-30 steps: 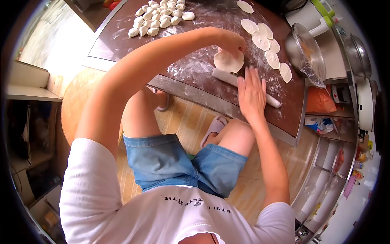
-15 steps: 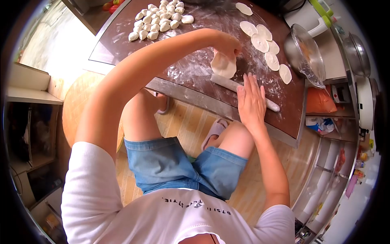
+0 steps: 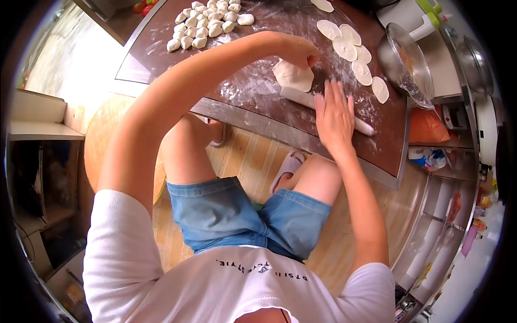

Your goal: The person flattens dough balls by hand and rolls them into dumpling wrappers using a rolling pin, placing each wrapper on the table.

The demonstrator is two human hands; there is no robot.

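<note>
A thin round dough wrapper (image 3: 294, 77) lies on the floured brown tabletop, its far edge pinched between the fingers of my left hand (image 3: 299, 51). My left arm arches over the table, and the back of that hand hides part of its grip. Against the wrapper's near edge rests the end of a pale, flour-coated rolling pin (image 3: 297, 96). My right hand (image 3: 335, 117) lies flat across the pin with fingers stretched forward, the palm on top of it. Several finished dough wrappers (image 3: 344, 49) lie to the right, some overlapping.
Small dough pieces (image 3: 207, 24) are heaped at the back left of the table (image 3: 247, 116). A metal bowl (image 3: 392, 67) with plastic film stands at the right edge. Below are my knees and slippers; shelves (image 3: 449, 172) stand on the right, and a round wooden stool (image 3: 102, 140) on the left.
My left hand has shifted the wrapper slightly up and left, and its outline differs. My right hand and the rolling pin have moved a little away from me. The camera view has shifted slightly.
</note>
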